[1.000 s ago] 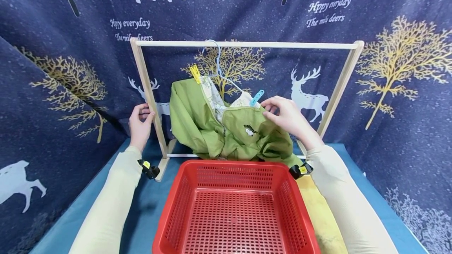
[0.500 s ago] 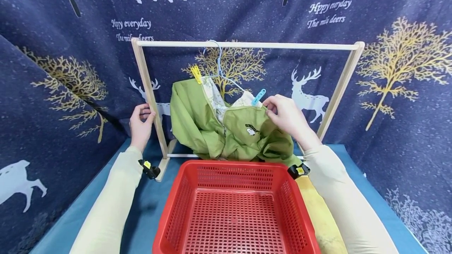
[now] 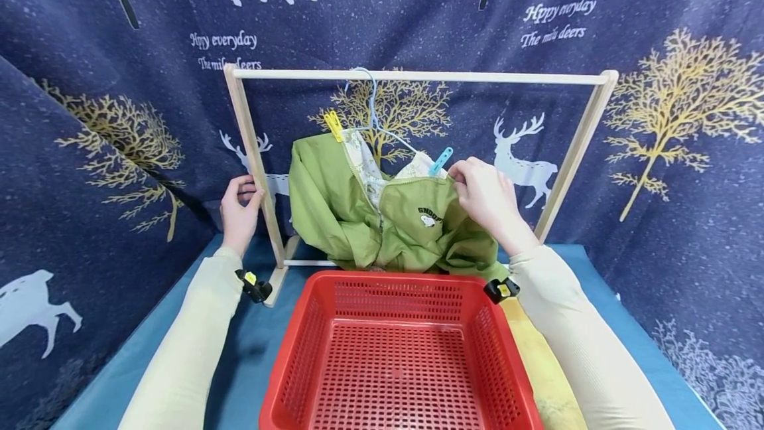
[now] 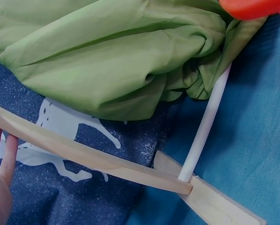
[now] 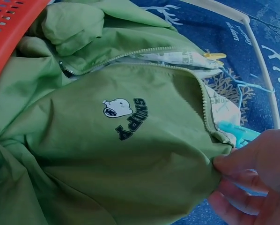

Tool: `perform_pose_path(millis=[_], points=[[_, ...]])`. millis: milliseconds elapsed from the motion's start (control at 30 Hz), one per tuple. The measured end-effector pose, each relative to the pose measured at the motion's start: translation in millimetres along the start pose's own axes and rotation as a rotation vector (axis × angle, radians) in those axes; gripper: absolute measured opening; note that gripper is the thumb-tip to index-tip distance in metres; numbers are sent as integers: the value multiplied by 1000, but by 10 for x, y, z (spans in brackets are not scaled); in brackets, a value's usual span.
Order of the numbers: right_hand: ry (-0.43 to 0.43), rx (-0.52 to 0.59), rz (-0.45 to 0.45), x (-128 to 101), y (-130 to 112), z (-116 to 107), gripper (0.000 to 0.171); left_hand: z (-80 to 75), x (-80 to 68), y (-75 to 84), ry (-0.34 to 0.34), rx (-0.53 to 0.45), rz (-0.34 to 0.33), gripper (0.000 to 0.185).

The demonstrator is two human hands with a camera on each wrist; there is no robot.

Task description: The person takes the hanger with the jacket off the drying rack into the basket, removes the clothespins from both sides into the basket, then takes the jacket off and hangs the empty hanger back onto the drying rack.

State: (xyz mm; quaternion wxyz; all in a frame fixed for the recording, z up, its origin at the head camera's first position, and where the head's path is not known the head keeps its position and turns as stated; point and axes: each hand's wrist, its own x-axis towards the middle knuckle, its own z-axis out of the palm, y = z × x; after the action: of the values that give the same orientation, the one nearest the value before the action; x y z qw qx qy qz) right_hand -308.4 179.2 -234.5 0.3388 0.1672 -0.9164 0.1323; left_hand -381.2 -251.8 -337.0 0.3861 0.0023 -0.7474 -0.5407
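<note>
A green jacket [image 3: 412, 217] with a Snoopy print hangs from a light-blue hanger [image 3: 373, 105]. A yellow clothespin [image 3: 332, 125] clips its left shoulder, and a blue clothespin [image 3: 440, 161] sits at the right side of the collar. My right hand [image 3: 486, 198] pinches the jacket's right shoulder beside the blue clothespin; in the right wrist view, thumb and fingers of that hand [image 5: 252, 183] hold the cloth edge. At the left, my left hand [image 3: 241, 211] grips the upright of the wooden clothes rack [image 3: 418, 75]. Only part of that hand [image 4: 2, 187] shows in the left wrist view.
A red plastic basket [image 3: 280, 363] stands in front of the rack and overlaps the jacket's lower part. Yellow cloth [image 3: 543, 377] lies right of the basket, on the blue table cover [image 3: 239, 363]. Behind the rack hangs a dark-blue deer-print curtain [image 3: 382, 25].
My right hand has moved slightly up and turned over, lifting the jacket's right shoulder a little. The blue clothespin has shifted slightly up and right. My left hand stays on the upright.
</note>
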Motion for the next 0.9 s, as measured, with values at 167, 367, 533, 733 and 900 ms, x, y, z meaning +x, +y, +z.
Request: perform_pose_path(millis=[167,367,533,733,900], points=[[22,-28,12,11,-10,4,15,5,-3,7,-4,9,-2,31],[53,-44,-3,19,-3,23,13,-2,-6,14,-7,5,-3,31],[71,-49,-6,40,9,13,13,-2,-2,24,-5,1,-1,31],[101,-68,-17,55,14,-3,13,-4,-4,26,-5,-6,-11,32],[132,-89,-34,58,11,-11,11,-6,-13,23,-8,-1,-13,32]])
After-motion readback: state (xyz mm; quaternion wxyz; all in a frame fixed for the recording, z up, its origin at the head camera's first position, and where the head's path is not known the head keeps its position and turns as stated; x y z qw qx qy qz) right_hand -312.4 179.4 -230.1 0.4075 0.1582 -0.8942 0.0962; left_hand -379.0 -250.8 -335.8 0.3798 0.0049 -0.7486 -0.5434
